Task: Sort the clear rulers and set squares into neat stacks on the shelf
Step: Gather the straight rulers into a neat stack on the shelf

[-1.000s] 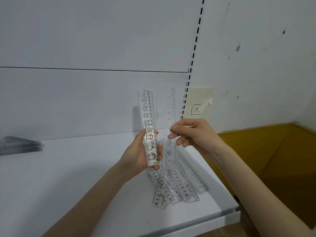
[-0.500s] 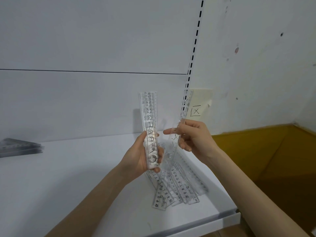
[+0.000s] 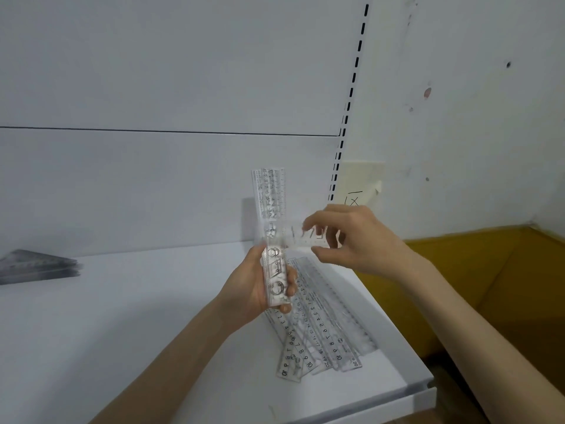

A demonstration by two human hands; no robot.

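Far to the left, a pile of set squares (image 3: 36,266) lies flat on the white shelf (image 3: 137,316), well apart from the rest. In the middle, the left hand (image 3: 247,290) has its fingers and thumb curled round the low end of a bunch of clear rulers (image 3: 270,191), and the bunch stands straight up. Just to the right, the right hand (image 3: 360,240) pinches a single ruler (image 3: 295,238) between thumb and fingertips. It lies sideways across the bunch and looks blurry. Under both hands, loose rulers (image 3: 327,332) lie in a messy fan near the shelf's right end. The rulers look thin, light and smooth, so I think they can slide off each other. They may bend a bit and could snap if twisted. It seems best to hold them by the long edges near one end and squeeze the bunch flat.
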